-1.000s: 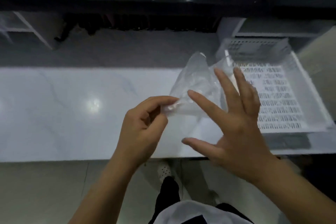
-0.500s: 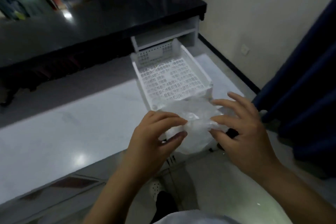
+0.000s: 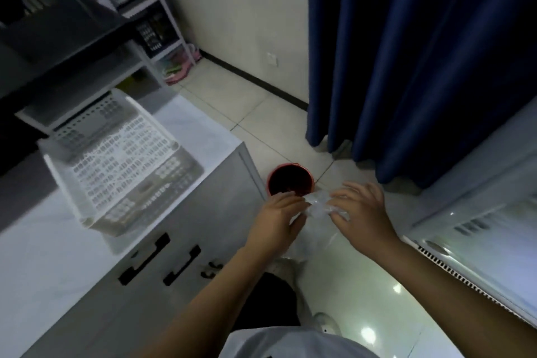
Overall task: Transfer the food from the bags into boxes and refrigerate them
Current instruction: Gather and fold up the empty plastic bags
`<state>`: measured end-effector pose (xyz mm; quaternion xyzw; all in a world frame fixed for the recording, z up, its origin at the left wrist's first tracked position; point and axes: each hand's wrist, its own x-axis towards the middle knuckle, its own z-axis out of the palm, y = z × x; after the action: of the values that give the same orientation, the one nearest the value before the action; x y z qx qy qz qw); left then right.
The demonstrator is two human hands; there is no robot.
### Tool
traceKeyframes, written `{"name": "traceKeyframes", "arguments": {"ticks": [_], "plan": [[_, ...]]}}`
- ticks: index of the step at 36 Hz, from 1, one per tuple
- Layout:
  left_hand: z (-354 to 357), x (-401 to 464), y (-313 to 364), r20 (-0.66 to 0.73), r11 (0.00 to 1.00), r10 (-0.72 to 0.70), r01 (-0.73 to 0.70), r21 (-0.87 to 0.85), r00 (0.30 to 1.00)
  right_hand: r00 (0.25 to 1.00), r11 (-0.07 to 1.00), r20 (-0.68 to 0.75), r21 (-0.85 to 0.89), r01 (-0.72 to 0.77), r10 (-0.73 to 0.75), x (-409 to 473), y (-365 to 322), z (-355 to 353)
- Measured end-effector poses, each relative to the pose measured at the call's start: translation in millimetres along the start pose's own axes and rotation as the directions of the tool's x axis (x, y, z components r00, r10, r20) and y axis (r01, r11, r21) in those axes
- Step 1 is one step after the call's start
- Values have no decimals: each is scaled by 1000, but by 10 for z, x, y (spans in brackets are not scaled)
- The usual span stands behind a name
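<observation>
A crumpled clear plastic bag (image 3: 318,208) hangs between my hands, above the tiled floor and just short of a red bin (image 3: 290,180). My left hand (image 3: 276,219) grips the bag's left side with curled fingers. My right hand (image 3: 359,212) pinches its right side. I cannot tell whether anything is inside the bag. A white perforated plastic basket (image 3: 116,160) sits on the marble counter at the left, with nothing visible in it.
The counter (image 3: 37,256) has grey cabinet doors with black handles (image 3: 145,259) below. A white fridge (image 3: 479,227) stands low at the right. Dark blue curtains (image 3: 421,52) hang behind the bin. A shelf rack (image 3: 151,23) stands at the far left wall.
The view has swung right, from the counter to the floor and red bin. Both hands carried the bag off the counter and bunched it smaller between them.
</observation>
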<state>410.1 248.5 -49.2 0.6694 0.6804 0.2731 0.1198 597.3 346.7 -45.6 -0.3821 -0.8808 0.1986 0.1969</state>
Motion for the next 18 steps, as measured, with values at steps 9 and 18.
{"name": "traceKeyframes", "arguments": {"ticks": [9,18], "plan": [[623,1046,-305,159,993,-10,-8,114,987,967,969,139,-155,-191,213,561,889,292],[881,1971,-919,286,973,-208,168,157,936,789,893,427,-295,-341,442,1479,1394,305]]}}
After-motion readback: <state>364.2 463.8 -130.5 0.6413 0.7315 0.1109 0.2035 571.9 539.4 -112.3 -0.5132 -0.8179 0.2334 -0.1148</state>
